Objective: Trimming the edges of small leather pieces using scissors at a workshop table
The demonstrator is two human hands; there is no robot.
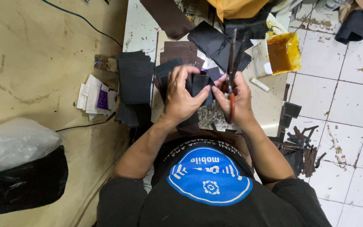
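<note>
Both hands meet at the middle of the frame: the left hand (181, 96) has its grip closed around a folded dark piece (199, 84), while the right hand (236, 94) pinches its edge and also holds orange-handled scissors (232, 71), blades pointing up. Judging by the stacks of cut dark pieces (135, 77) on the counter (141, 29) at upper left and the offcuts (301, 145) on the tiled floor at right, much cutting looks done, with this piece in hand.
</note>
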